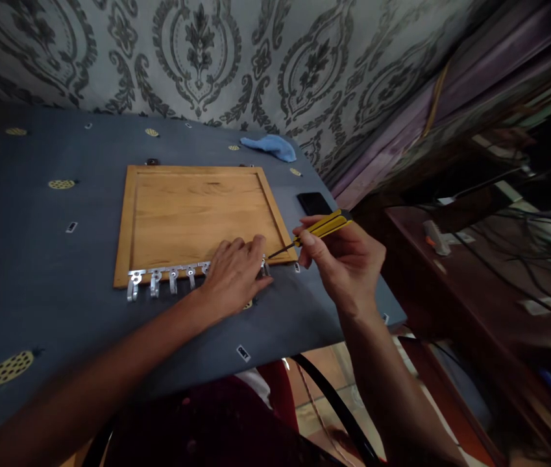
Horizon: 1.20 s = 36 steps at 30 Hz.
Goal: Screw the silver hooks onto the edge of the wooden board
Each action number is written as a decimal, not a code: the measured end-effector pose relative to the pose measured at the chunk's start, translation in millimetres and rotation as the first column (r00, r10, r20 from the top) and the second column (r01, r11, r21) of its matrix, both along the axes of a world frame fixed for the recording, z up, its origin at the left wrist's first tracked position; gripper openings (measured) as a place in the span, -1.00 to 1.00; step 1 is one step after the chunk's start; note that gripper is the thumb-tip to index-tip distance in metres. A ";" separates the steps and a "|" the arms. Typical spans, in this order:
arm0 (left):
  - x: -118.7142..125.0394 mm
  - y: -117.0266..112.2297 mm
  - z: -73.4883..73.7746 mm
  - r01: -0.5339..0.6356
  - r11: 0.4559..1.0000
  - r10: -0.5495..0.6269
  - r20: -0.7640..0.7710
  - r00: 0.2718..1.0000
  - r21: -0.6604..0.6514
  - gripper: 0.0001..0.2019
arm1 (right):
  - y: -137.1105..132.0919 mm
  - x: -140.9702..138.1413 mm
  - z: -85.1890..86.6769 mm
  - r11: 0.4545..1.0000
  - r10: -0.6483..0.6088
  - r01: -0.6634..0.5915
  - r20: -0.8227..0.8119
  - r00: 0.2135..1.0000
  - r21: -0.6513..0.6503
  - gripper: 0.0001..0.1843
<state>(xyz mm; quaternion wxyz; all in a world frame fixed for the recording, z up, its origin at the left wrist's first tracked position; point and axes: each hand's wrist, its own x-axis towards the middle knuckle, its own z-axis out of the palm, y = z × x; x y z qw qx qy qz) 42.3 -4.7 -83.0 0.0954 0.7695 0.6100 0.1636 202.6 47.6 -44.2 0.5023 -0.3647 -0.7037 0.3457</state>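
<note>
A framed wooden board [197, 211] lies flat on a blue-grey table [36, 272]. A silver rail of several metal hooks [168, 275] runs along the board's near edge. My left hand [233, 275] lies palm down on the right part of that rail, fingers curled over it and pressing it to the board. My right hand [346, 259] grips a yellow and black screwdriver [317, 230]. Its thin shaft slants down to the left, and the tip meets the rail's right end beside my left fingertips.
A black phone [314, 203] lies right of the board and a blue cloth [271, 146] at the table's far right corner. Patterned wallpaper stands behind. The table's right edge drops to a dark wooden desk [460, 285] with cables. A black chair arm [338, 408] curves below.
</note>
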 end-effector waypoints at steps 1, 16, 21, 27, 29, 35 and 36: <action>0.3 -0.2 0.4 -0.003 1.000 0.003 0.001 1.000 -0.002 -0.44 | 0.0 -0.3 -0.8 1.000 0.011 -0.011 0.008 1.000 -0.005 -0.69; 0.5 -0.7 5.3 0.007 0.999 -0.007 -0.002 1.000 -0.043 -0.48 | 2.0 -2.3 -5.3 0.990 0.074 -0.070 0.028 0.997 -0.125 -0.71; 0.2 -0.7 4.7 0.002 0.999 -0.002 -0.001 1.000 -0.042 -0.47 | 4.5 6.8 5.9 0.954 0.252 -0.236 0.069 0.965 -0.183 -0.72; 0.2 0.1 1.6 0.004 1.000 -0.004 -0.004 1.000 -0.010 -0.48 | 4.8 8.0 5.3 0.969 0.205 -0.191 0.077 0.976 -0.155 -0.70; 0.4 0.2 1.6 0.003 1.000 -0.003 -0.004 1.000 -0.007 -0.51 | 4.3 4.6 1.4 0.982 0.139 -0.129 0.068 0.988 -0.137 -0.65; 0.6 -0.3 3.1 -0.006 1.000 0.006 0.009 1.000 -0.027 -0.55 | 5.2 3.5 2.2 0.955 0.194 -0.189 0.001 0.981 -0.231 -0.62; 0.5 -0.3 2.8 -0.004 1.000 0.004 0.010 1.000 -0.020 -0.54 | 5.8 5.7 4.0 0.945 0.227 -0.221 -0.002 0.974 -0.240 -0.62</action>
